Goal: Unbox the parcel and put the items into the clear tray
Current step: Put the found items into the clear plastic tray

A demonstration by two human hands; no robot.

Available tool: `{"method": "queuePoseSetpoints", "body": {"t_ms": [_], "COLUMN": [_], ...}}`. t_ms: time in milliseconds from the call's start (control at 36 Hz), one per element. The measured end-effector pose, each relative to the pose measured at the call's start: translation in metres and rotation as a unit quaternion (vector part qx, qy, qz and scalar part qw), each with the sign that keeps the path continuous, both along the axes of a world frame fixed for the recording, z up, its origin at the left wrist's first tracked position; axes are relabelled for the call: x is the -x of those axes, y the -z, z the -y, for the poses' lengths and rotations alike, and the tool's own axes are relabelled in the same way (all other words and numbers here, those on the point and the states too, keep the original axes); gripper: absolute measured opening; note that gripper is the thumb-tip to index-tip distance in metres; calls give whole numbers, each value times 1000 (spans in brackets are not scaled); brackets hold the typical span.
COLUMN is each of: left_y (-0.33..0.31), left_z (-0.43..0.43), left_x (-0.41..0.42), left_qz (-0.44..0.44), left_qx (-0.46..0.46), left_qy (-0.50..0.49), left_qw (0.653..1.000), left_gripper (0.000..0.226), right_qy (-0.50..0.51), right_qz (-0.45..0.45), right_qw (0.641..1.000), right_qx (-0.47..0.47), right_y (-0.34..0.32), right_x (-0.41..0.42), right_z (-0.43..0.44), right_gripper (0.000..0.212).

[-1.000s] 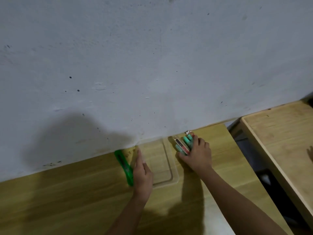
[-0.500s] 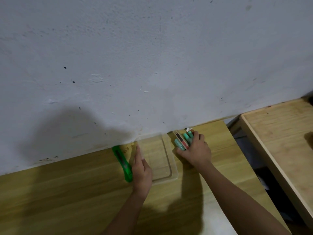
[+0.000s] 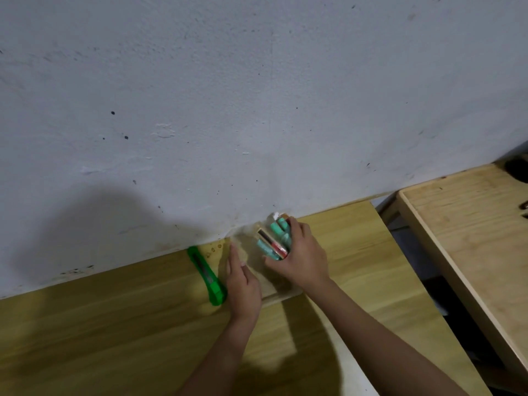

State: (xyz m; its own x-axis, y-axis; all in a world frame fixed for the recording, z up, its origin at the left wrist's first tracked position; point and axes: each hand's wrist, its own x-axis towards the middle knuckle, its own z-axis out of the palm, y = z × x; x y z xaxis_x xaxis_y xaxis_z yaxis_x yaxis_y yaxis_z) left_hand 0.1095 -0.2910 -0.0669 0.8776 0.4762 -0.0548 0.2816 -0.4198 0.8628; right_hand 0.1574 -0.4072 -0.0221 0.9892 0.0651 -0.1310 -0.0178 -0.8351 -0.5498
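Two hands were over the clear tray (image 3: 274,297), which sat on the desk (image 3: 143,324) against the far wall (image 3: 257,95). Right hand (image 3: 300,260) had its grip closed around a bundle of items (image 3: 274,241), teal tubes plus a red-black one, held over the tray's right part. Left hand (image 3: 243,284) lay flat, fingers extended, holding nothing, on the tray's left edge. Green box cutter (image 3: 207,275) lay just left of it.
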Motion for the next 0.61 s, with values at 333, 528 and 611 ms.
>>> {"method": "queuePoseSetpoints", "body": {"t_ms": [333,528,611], "left_y": [-14,-14,-20], "left_z": [-10,-22,-22], "left_x": [2,1,2], "left_qz": [-22,-60,-74], "left_qx": [252,365,379], "left_qy": [33,33,45], "left_qw": [967,928,921], "left_gripper": [54,60,61], "right_qy": [-137,-143,-127], "right_qz": [-1,-16,-44], "right_qw": [975,974,980], "right_qx": [173,174,146], "right_y": [3,14,20], "right_x": [7,17,19], "right_z": [-29,-42,-43], "right_gripper": [98,91,92]}}
